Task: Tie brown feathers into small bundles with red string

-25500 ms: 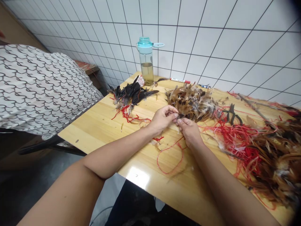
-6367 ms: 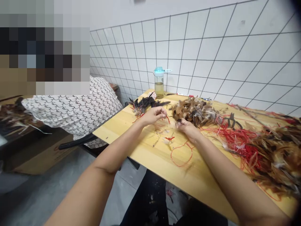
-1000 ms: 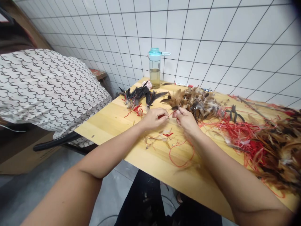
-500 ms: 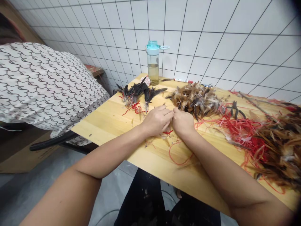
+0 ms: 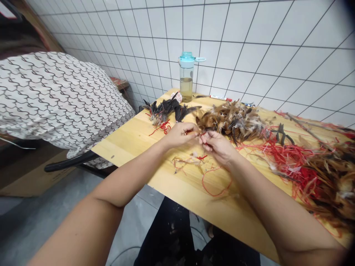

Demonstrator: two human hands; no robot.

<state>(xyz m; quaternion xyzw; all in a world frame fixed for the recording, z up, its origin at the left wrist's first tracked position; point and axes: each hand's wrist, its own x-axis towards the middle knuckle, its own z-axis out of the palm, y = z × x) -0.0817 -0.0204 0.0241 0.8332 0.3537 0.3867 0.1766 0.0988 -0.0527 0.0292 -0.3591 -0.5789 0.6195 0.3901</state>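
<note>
Over the middle of the wooden table [image 5: 133, 142], my left hand [image 5: 181, 135] is closed in a pinch, its fingertips close to those of my right hand [image 5: 217, 146]. A short length of red string [image 5: 203, 133] runs between the two hands. My right hand, palm partly turned up, pinches it with curled fingers. Something dark, perhaps a feather, shows by the fingertips, too small to make out. Just behind lies a heap of brown feathers [image 5: 233, 118]. Bundles of black feathers [image 5: 166, 111] tied with red string lie to the left.
A water bottle [image 5: 186, 79] and a red-capped marker [image 5: 220, 98] stand and lie by the tiled wall. At right are tangled red strings [image 5: 294, 155], pliers-like black tool [image 5: 281, 133] and more brown feathers [image 5: 338, 173]. A patterned cloth [image 5: 66, 99] covers something at left.
My hands have drawn slightly apart, and my right hand has rolled from knuckles up to palm partly up. Red string now shows between them. The view has shifted slightly left.
</note>
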